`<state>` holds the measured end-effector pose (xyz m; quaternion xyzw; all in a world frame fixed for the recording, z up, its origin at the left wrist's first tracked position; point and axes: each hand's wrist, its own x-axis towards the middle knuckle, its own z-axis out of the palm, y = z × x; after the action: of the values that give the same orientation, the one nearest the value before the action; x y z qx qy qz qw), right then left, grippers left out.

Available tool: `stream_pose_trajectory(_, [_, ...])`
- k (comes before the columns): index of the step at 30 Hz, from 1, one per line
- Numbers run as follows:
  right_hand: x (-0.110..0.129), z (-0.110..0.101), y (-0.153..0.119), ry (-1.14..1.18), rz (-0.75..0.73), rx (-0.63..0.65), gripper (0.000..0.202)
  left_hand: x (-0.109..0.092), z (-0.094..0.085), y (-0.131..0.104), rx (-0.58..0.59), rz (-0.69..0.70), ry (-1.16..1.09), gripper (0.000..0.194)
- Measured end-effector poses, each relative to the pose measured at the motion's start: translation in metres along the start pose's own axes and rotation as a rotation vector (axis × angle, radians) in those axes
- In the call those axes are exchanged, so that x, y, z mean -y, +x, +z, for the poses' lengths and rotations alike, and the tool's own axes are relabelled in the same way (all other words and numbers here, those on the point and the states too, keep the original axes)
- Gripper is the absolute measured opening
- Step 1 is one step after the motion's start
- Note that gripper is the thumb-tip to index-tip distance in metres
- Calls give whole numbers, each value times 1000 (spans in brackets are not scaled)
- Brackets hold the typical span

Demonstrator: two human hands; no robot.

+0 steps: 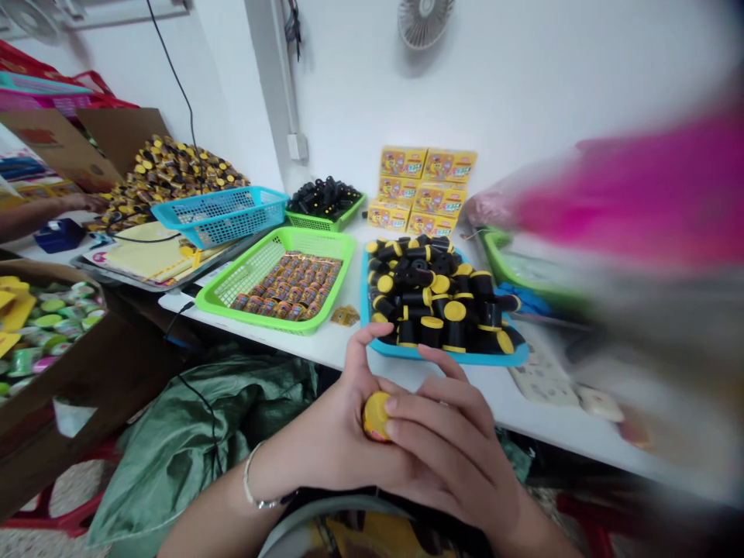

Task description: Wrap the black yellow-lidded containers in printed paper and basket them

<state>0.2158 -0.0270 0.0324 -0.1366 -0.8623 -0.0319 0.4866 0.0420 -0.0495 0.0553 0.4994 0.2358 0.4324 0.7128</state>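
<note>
My left hand [342,434] is wrapped round a small container with a yellow lid [377,416], held low in the middle of the head view. The fingers of my right hand [459,434] press on that lid from the right. Beyond my hands, a blue basket [447,355] holds a heap of black containers with yellow lids [454,311]. To its left, a green basket [273,323] carries rows of containers in printed wrappers [291,294]. A small printed wrapper [345,315] lies on the table between the baskets.
Yellow printed boxes [427,190] stand stacked by the wall. An empty-looking blue basket [232,209] and a green basket of black parts [325,201] sit behind. Another person's hand [81,203] is near a large heap at left. A pink blur fills the right side.
</note>
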Motion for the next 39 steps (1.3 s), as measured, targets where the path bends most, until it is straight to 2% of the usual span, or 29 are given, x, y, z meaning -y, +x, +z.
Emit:
stream_pose_trajectory(6, [-1,-5,0,14,-47,44,21,1,16,-6,-220,105,244,93])
stream_pose_trajectory(10, [2,-5,3,46,-40,77,21,9,13,-11,-266,144,359,93])
stream_pose_trajectory(12, [3,-5,5,110,-46,95,23,13,8,-13,-208,154,326,95])
stream_pose_trajectory(15, [3,-6,5,214,-11,125,31,15,-3,-11,-13,137,321,95])
stream_pose_trajectory(17, [3,-6,5,253,7,143,34,11,-9,-6,143,173,484,75])
stream_pose_trajectory(19, [2,-6,4,262,14,145,33,5,-10,1,262,234,666,39])
stream_pose_trajectory(21, [0,-5,3,242,23,136,33,-3,-9,7,315,260,767,10])
stream_pose_trajectory(22, [0,-4,3,230,26,127,33,-6,-8,10,322,263,786,3])
stream_pose_trajectory(25, [-3,-1,3,231,11,77,33,-13,-4,12,360,247,807,11])
stream_pose_trajectory(27, [-3,1,3,242,-2,52,31,-13,-3,11,366,214,745,27])
stream_pose_trajectory(31, [-4,0,4,230,1,50,27,-4,-4,2,232,130,460,75])
stream_pose_trajectory(33, [-5,0,4,205,-2,71,22,-1,-4,-5,166,92,339,83])
stream_pose_trajectory(36, [-8,4,3,119,-36,26,16,-4,-3,-15,-19,143,453,70])
stream_pose_trajectory(39, [-11,12,2,17,12,-40,34,-20,-12,-21,-222,173,682,42])
